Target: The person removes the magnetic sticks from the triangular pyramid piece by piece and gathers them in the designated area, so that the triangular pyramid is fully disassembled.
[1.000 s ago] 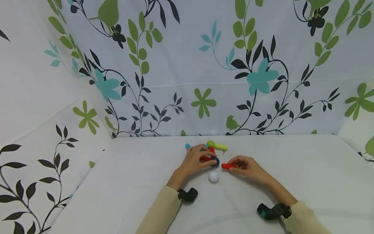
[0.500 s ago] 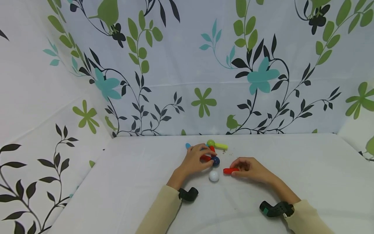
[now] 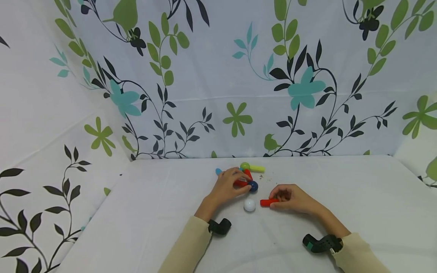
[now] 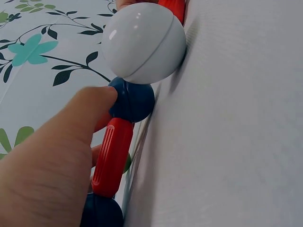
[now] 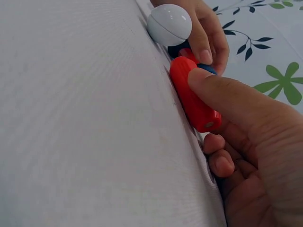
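Observation:
My left hand (image 3: pixel 229 186) holds a dark blue ball (image 3: pixel 253 186); in the left wrist view the thumb presses on that dark blue ball (image 4: pixel 135 101). Red rods run from it, one red rod (image 4: pixel 112 158) leading to a second dark blue ball (image 4: pixel 102 213). To the right, my right hand (image 3: pixel 293 198) pinches a loose red rod (image 3: pixel 267 203), its end showing a small round metal-like spot in the right wrist view. Between the hands, nearer to me, a glossy white ball (image 3: pixel 249 205) lies on the cloth. My left fingers partly cover the joined pieces.
Beyond my left hand lie a green ball (image 3: pixel 245 166) with a yellow-green rod (image 3: pixel 257 168) and a light blue rod (image 3: pixel 218 171), partly covered. White cloth (image 3: pixel 153 212) covers the table. A leaf-patterned curtain (image 3: pixel 205 87) hangs behind.
My right hand has drawn its red rod towards me, away from the dark blue ball and to the right of the white ball. The left hand stays nearly in place.

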`<action>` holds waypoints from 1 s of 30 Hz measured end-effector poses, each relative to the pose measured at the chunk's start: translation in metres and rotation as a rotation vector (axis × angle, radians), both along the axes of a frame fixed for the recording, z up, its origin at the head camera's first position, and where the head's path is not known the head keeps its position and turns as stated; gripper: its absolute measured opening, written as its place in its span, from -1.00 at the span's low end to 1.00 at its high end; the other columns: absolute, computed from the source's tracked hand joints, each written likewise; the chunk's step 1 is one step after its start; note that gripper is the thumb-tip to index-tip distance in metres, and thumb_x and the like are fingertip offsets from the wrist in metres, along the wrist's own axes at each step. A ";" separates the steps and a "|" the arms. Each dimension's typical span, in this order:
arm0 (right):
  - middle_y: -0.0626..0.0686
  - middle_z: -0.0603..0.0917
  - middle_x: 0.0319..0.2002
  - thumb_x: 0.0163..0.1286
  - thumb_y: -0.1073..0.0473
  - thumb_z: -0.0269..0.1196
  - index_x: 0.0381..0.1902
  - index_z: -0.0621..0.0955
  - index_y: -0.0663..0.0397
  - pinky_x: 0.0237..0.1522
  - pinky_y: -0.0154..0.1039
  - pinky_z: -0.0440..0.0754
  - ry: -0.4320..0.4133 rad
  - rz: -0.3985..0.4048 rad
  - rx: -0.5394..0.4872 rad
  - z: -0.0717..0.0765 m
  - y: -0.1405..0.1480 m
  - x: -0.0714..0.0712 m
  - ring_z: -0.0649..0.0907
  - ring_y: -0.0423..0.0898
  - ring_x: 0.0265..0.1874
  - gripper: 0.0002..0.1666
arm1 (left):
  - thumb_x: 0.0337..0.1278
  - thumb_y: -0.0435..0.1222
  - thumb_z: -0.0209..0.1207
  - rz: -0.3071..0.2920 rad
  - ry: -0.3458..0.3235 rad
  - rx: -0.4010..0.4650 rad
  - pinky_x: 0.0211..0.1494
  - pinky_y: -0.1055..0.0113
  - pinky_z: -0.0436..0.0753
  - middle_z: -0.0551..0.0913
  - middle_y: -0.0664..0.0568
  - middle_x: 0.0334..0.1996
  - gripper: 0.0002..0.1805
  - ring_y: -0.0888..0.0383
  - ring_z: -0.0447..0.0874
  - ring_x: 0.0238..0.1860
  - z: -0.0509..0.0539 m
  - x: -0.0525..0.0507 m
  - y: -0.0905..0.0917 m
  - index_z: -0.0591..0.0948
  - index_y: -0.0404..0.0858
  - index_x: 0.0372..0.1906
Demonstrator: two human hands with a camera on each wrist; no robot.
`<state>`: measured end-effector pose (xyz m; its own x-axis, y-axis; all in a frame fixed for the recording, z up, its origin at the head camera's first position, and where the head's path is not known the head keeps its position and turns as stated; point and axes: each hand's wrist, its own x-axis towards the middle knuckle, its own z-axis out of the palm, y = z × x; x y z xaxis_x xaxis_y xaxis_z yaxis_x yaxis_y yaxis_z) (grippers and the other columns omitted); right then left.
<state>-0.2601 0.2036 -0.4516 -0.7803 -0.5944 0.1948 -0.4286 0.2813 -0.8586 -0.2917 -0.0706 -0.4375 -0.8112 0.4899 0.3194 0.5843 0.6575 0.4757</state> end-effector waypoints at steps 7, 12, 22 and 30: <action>0.04 0.56 -0.38 0.20 0.26 0.41 -0.19 0.65 0.16 -0.45 -0.39 0.43 0.006 0.012 0.007 0.000 -0.001 0.001 0.46 -0.24 -0.47 -0.78 | 0.17 -0.01 0.30 -0.001 0.006 0.013 0.28 -0.03 0.35 0.68 0.10 -0.12 -0.68 0.05 0.43 0.27 0.001 -0.001 0.001 0.65 -0.09 -0.08; -0.03 0.54 -0.41 0.19 0.24 0.42 -0.20 0.65 0.11 -0.47 -0.39 0.42 0.004 0.014 0.014 0.002 -0.001 0.002 0.45 -0.25 -0.49 -0.78 | 0.16 -0.03 0.30 -0.002 0.000 0.018 0.37 -0.08 0.27 0.73 0.10 -0.13 -0.70 -0.04 0.28 0.41 0.001 0.000 0.001 0.69 -0.11 -0.10; -0.07 0.54 -0.41 0.28 0.26 0.35 -0.20 0.66 0.12 -0.47 -0.37 0.42 0.033 0.019 0.000 0.000 -0.002 0.002 0.47 -0.23 -0.48 -0.86 | 0.15 -0.04 0.32 -0.010 0.014 0.002 0.35 -0.14 0.29 0.72 0.07 -0.13 -0.66 -0.09 0.29 0.40 0.001 0.002 0.003 0.68 -0.07 -0.01; 0.01 0.65 -0.30 0.40 0.21 0.23 -0.13 0.64 0.18 -0.39 -0.36 0.55 -0.006 -0.054 0.005 0.003 -0.003 0.003 0.57 -0.18 -0.38 -0.83 | 0.18 -0.01 0.28 -0.027 0.041 -0.087 0.31 -0.14 0.32 0.64 0.00 0.11 -0.59 -0.11 0.24 0.41 -0.001 0.001 0.002 0.64 0.03 0.13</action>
